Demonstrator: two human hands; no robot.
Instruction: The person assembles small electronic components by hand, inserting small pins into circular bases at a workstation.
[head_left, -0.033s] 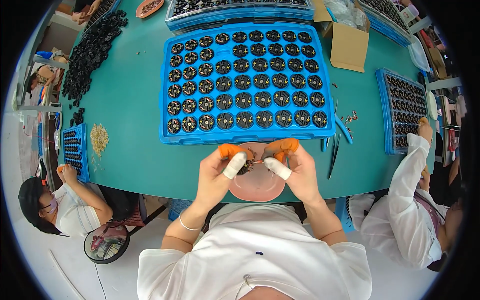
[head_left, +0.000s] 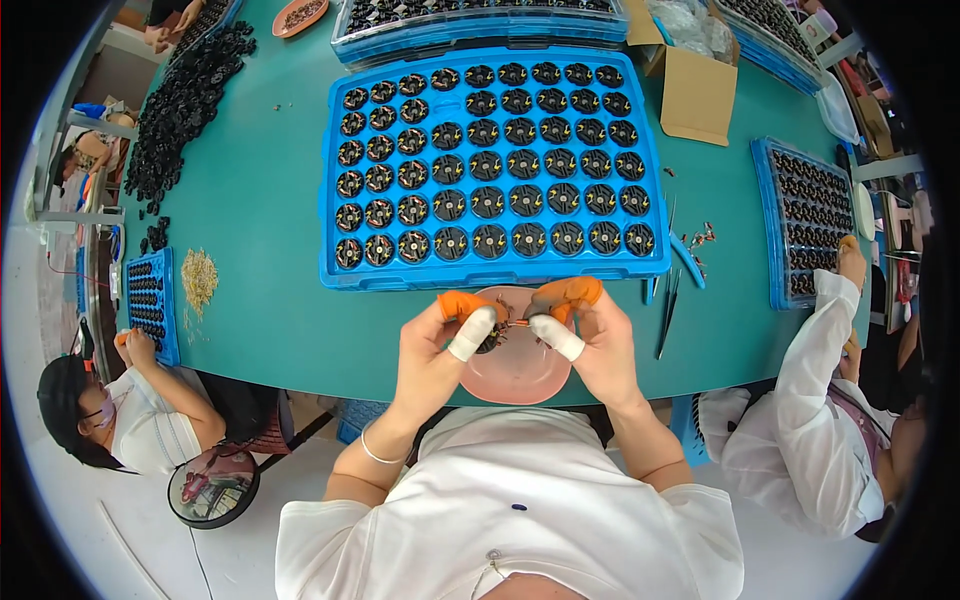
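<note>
My left hand point(head_left: 452, 330), with orange finger covers and a white-wrapped thumb, is closed on a round black part with thin wires point(head_left: 489, 343). Facing it, my right hand point(head_left: 574, 322) wears the same covers and is pinched on the end of a small reddish, wire-like piece point(head_left: 518, 323) between the hands. Fingers hide how that piece joins the black part. Beneath both hands a pink bowl point(head_left: 515, 385) rests at the table's near edge. Just beyond lies a blue tray point(head_left: 327, 200) holding rows of round black parts, some with reddish wires, others with yellow bits.
Right of the tray lie blue-handled pliers point(head_left: 688, 260), tweezers point(head_left: 669, 315) and wire scraps point(head_left: 704, 237). A cardboard box point(head_left: 698, 100) stands behind. Black parts point(head_left: 190, 110) are heaped at left, near a beige pile point(head_left: 199, 277). Co-workers sit at both sides with blue trays point(head_left: 765, 220).
</note>
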